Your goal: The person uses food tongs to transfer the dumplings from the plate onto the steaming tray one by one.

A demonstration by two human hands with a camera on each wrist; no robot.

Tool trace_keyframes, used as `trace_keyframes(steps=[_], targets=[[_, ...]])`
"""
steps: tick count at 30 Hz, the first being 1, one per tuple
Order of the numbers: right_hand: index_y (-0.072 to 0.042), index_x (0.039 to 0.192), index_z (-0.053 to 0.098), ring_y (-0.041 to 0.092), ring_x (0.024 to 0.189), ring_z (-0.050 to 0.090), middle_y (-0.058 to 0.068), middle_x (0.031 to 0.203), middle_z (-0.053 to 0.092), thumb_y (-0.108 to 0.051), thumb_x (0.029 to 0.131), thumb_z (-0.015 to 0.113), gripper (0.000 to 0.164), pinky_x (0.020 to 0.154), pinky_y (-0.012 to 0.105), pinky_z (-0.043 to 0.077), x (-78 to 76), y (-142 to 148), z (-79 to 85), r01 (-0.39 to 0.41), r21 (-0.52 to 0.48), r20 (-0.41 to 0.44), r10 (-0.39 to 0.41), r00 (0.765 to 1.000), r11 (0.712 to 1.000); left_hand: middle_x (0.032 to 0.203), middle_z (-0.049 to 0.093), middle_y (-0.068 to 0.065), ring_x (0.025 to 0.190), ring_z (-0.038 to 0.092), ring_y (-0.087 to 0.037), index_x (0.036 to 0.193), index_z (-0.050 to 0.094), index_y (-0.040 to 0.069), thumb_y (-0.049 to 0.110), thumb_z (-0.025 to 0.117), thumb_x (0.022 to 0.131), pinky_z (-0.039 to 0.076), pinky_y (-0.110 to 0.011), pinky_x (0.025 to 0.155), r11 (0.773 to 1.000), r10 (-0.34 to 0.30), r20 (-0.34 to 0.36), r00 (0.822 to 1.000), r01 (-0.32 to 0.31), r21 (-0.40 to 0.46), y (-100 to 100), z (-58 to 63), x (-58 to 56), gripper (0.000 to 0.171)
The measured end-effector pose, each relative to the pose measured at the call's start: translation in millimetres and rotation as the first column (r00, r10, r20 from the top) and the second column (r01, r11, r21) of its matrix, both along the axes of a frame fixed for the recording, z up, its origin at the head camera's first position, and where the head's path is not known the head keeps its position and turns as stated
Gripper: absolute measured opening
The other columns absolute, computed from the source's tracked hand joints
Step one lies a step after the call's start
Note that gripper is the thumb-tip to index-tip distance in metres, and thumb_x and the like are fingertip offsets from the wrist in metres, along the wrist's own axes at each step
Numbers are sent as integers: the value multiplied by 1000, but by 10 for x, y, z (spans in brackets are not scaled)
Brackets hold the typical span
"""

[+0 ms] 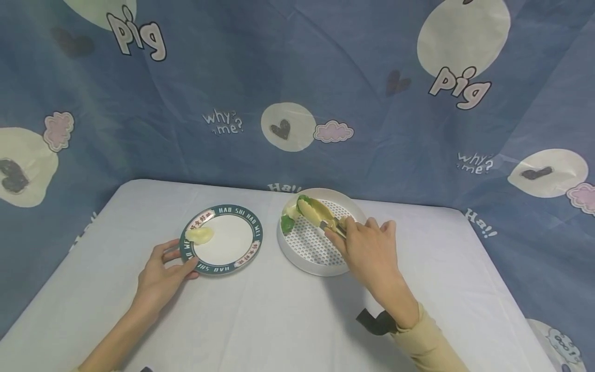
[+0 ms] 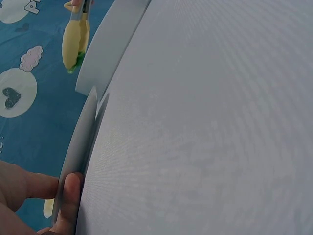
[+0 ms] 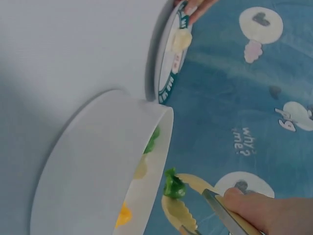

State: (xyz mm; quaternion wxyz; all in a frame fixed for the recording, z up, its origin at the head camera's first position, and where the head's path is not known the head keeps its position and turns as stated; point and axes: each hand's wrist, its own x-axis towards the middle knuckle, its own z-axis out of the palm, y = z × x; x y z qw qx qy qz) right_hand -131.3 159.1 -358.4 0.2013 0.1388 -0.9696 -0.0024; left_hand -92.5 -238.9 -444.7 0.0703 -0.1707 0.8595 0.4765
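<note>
My left hand (image 1: 160, 279) grips the left rim of a white plate (image 1: 228, 245) with a green lettered border, thumb on top and fingers beneath. On the plate's left side lies a pale yellow piece (image 1: 201, 235). My right hand (image 1: 372, 253) holds food tongs (image 3: 177, 211) with yellow scalloped tips above a round white basket (image 1: 309, 265) with a perforated bottom. Between the tong tips is a green leafy-looking piece (image 3: 173, 185); its exact kind is unclear. A green and pale piece (image 1: 288, 222) lies inside the basket's left side.
Plate and basket stand side by side on a white-covered table (image 1: 260, 320). An orange-yellow piece (image 3: 124, 214) shows inside the basket in the right wrist view. A blue printed curtain (image 1: 297, 72) hangs behind the table.
</note>
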Motion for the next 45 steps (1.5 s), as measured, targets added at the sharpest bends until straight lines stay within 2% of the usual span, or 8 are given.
trace_keyframes(steps=[11, 16, 23, 27, 30, 36, 45], targets=[[-9, 84, 64, 25, 62, 44, 1, 57, 50, -62, 104, 62, 56, 73, 46, 31, 13, 3, -7, 7, -5, 14, -7, 1000, 1000, 162, 47, -32, 140, 59, -49, 172, 10, 1, 39, 66, 107, 36, -73, 120, 1000, 14, -8, 1000, -14, -15, 19, 4, 10, 93], [-8, 99, 73, 25, 64, 46, 2, 61, 60, -66, 103, 61, 59, 74, 47, 31, 9, -17, -2, 16, -24, 39, -15, 999, 1000, 162, 47, -33, 139, 60, -49, 172, 10, 1, 40, 66, 107, 36, -74, 120, 1000, 12, -14, 1000, -13, -19, 19, 0, 13, 93], [-8, 118, 78, 28, 72, 57, 11, 86, 82, -69, 102, 58, 66, 78, 50, 35, 2, -83, -4, 14, -8, 60, -14, 998, 1000, 161, 48, -32, 139, 59, -48, 171, 9, 1, 41, 66, 107, 37, -73, 120, 1000, 2, -17, 1000, -2, -8, 5, -13, 13, 94], [-9, 122, 77, 29, 79, 63, 11, 98, 84, -68, 104, 56, 66, 81, 52, 37, 6, -134, 4, 13, -11, 91, -12, 996, 1000, 156, 54, -32, 138, 60, -48, 171, 9, 0, 42, 66, 108, 37, -73, 120, 1000, -5, -24, 1000, 5, -4, 4, -26, 12, 95], [-9, 120, 77, 29, 82, 62, 10, 102, 84, -69, 104, 55, 65, 83, 52, 37, 6, -180, 16, 15, -15, 114, -13, 993, 1000, 151, 59, -31, 139, 60, -48, 171, 9, 0, 42, 66, 107, 36, -74, 120, 1000, -5, -25, 1000, 5, -7, 3, -32, 9, 95], [-8, 110, 75, 26, 79, 57, 9, 91, 81, -71, 104, 52, 67, 82, 50, 35, 13, -322, 60, -8, 0, 130, 7, 991, 1000, 150, 61, -30, 141, 58, -49, 171, 9, 0, 43, 67, 107, 35, -75, 119, 1000, -3, -25, 1000, 3, -10, -10, -30, 3, 96], [-11, 109, 75, 24, 81, 58, 3, 84, 76, -74, 103, 52, 68, 82, 49, 36, 25, -594, 108, -87, 17, 91, 85, 992, 996, 152, 59, -31, 142, 56, -49, 172, 8, 1, 42, 66, 107, 34, -75, 120, 1000, -2, -20, 1000, 3, 6, -4, -26, 8, 96]])
